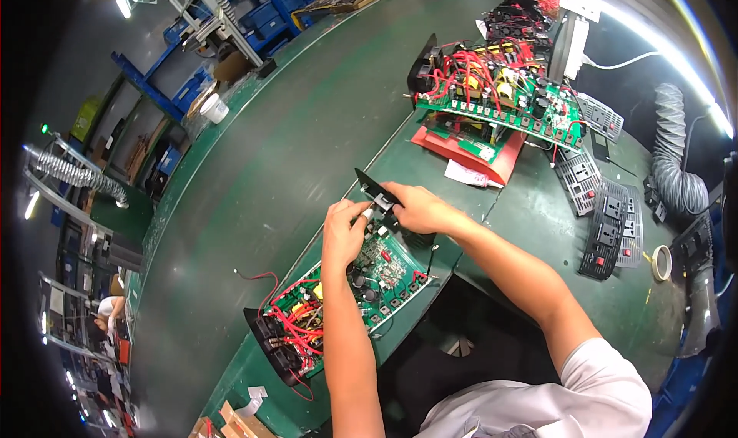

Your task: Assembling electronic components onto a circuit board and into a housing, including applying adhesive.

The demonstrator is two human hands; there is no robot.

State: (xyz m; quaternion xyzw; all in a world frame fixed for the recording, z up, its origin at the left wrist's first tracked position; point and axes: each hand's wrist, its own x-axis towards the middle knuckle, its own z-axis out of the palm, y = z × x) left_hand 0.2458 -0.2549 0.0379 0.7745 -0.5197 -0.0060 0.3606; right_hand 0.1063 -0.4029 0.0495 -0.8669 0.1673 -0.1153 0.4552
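Note:
A green circuit board [392, 266] with red wires and dark components lies in front of me on the bench. At its far end, my right hand [419, 207] grips a thin black panel [370, 183], holding it tilted up on edge. My left hand [344, 230] reaches over the board, its thumb and fingers pinched on a small whitish part [368, 214] against the panel's inner side. The fingers partly hide that part, so its kind is unclear. A black end piece with fans [275, 347] is at the board's near left end.
More wired boards [500, 100] are stacked at the back right over a red sheet [500, 161]. Black and grey socket panels [603, 230] lie to the right, near a tape roll [661, 262] and a grey flexible duct [673, 138]. An open carton [242, 423] sits near left.

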